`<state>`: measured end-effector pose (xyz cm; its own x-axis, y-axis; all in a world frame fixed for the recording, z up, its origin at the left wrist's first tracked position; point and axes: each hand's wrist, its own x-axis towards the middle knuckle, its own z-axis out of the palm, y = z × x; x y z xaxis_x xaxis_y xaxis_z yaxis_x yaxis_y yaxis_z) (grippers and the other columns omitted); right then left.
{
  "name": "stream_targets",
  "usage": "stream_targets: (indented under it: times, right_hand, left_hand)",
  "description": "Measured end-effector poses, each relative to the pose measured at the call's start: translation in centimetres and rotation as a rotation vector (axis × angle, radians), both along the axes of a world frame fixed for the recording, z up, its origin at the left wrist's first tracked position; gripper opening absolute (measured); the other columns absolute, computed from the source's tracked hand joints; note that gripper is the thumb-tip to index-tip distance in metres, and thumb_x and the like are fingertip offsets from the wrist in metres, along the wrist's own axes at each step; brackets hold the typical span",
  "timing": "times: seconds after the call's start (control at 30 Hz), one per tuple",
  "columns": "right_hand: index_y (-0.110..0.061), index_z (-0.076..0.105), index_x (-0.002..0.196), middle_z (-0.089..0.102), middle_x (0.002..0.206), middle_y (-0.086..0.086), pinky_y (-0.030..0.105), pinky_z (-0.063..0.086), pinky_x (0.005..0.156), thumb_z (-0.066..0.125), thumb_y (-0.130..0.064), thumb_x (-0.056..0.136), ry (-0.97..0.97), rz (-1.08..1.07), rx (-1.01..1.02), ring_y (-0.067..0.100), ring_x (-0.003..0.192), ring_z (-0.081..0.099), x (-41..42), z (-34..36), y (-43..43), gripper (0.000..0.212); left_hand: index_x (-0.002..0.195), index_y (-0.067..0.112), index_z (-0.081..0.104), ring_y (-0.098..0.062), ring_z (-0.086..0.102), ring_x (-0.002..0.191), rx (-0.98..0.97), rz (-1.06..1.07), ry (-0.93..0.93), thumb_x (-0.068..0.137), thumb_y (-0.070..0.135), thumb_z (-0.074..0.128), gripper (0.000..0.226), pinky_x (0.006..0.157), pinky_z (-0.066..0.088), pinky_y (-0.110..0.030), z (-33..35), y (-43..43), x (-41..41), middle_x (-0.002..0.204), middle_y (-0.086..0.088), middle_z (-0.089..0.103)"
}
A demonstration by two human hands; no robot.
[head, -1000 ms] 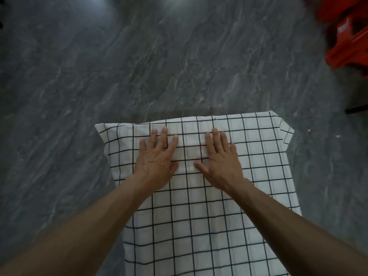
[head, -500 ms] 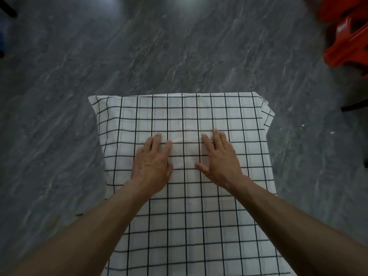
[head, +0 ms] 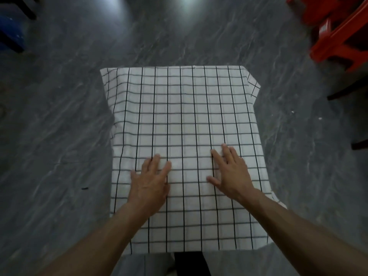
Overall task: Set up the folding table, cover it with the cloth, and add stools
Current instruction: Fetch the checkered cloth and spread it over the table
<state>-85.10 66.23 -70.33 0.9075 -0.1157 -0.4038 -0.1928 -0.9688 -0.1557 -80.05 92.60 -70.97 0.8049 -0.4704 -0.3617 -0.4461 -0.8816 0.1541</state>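
Observation:
A white cloth (head: pixel 185 108) with a black grid covers the whole top of the small table, which is hidden beneath it. Its edges hang over the left, right and far sides. My left hand (head: pixel 150 181) lies flat on the cloth, fingers straight, near the left of the near half. My right hand (head: pixel 232 174) lies flat a little to the right of it, fingers spread. Neither hand holds anything. Red plastic stools (head: pixel 338 30) stand stacked at the top right corner, apart from the table.
Dark grey marbled floor (head: pixel 59 136) surrounds the table. A blue object with black legs (head: pixel 12 30) sits at the top left. Dark legs of other furniture (head: pixel 346 92) show at the right edge. My own legs are just below the near cloth edge.
Both hands have slid back along the cloth toward me and moved further apart. The view has tilted so that the full table top shows.

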Motion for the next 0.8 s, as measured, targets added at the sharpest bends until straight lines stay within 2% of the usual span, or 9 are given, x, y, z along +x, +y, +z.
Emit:
stream_targets:
  times: [0.1,0.27,0.3,0.4,0.53,0.67,0.8]
  right_hand:
    - [-0.036,-0.005,0.155,-0.014,0.165,0.006,0.06,0.013,0.118,0.05,-0.07,0.087,0.029,-0.025,-0.015,0.03,0.151,-0.013,-3.8,-0.3,0.3,0.095]
    - [-0.035,-0.002,0.155,-0.013,0.165,0.005,0.062,0.018,0.116,0.048,-0.075,0.083,0.0,-0.058,-0.03,0.032,0.151,-0.01,-8.4,-0.6,0.0,0.096]
    - [-0.034,-0.001,0.155,-0.01,0.165,0.006,0.063,0.02,0.116,0.048,-0.076,0.082,-0.003,-0.063,-0.037,0.032,0.151,-0.008,-9.0,-0.6,0.0,0.097]
    - [-0.031,-0.002,0.156,-0.01,0.165,0.007,0.065,0.024,0.113,0.049,-0.076,0.081,0.028,-0.095,-0.057,0.034,0.151,-0.007,-10.3,-0.5,0.3,0.101]
    - [-0.027,0.0,0.155,-0.009,0.165,0.008,0.064,0.025,0.112,0.053,-0.074,0.081,0.055,-0.124,-0.073,0.037,0.151,-0.005,-11.1,-0.2,0.9,0.102]
    - [-0.023,0.009,0.154,-0.005,0.165,0.012,0.056,0.026,0.117,0.06,-0.067,0.082,0.037,-0.162,-0.014,0.035,0.151,-0.003,-11.0,0.2,1.8,0.099]
    - [-0.02,0.014,0.154,0.002,0.165,0.014,0.048,0.015,0.123,0.059,-0.064,0.085,-0.04,-0.105,0.08,0.03,0.152,-0.001,-9.6,0.5,3.7,0.093]
  left_hand:
    - [0.151,0.039,-0.001,-0.031,-0.004,0.149,0.036,0.075,-0.005,0.093,0.055,0.043,0.075,0.105,0.024,-0.069,-0.7,1.7,-3.3,0.162,-0.005,-0.01]
    - [0.154,0.025,-0.003,-0.036,-0.005,0.149,0.067,0.258,-0.033,0.094,0.059,0.037,0.08,0.117,0.018,-0.057,-0.6,4.7,-6.8,0.162,-0.014,-0.009]
    - [0.154,0.021,-0.001,-0.038,-0.005,0.148,0.073,0.306,-0.012,0.094,0.058,0.038,0.081,0.117,0.017,-0.056,-0.5,5.3,-7.2,0.162,-0.016,-0.008]
    - [0.15,0.011,0.022,-0.044,-0.001,0.146,0.141,0.29,0.036,0.095,0.057,0.035,0.074,0.117,0.02,-0.054,0.0,6.2,-7.9,0.16,-0.023,-0.005]
    - [0.153,0.008,-0.001,-0.038,0.007,0.146,0.042,0.475,0.108,0.094,0.055,0.045,0.088,0.114,0.026,-0.048,0.8,6.7,-7.9,0.161,-0.017,-0.012]
    - [0.154,0.006,0.0,-0.035,0.006,0.148,0.099,0.413,0.091,0.094,0.048,0.044,0.085,0.118,0.023,-0.045,1.5,6.9,-8.2,0.162,-0.019,-0.006]
    - [0.154,0.008,0.0,-0.032,0.002,0.149,0.148,0.343,0.056,0.094,0.052,0.043,0.086,0.12,0.017,-0.046,2.1,6.8,-7.7,0.162,-0.016,-0.005]
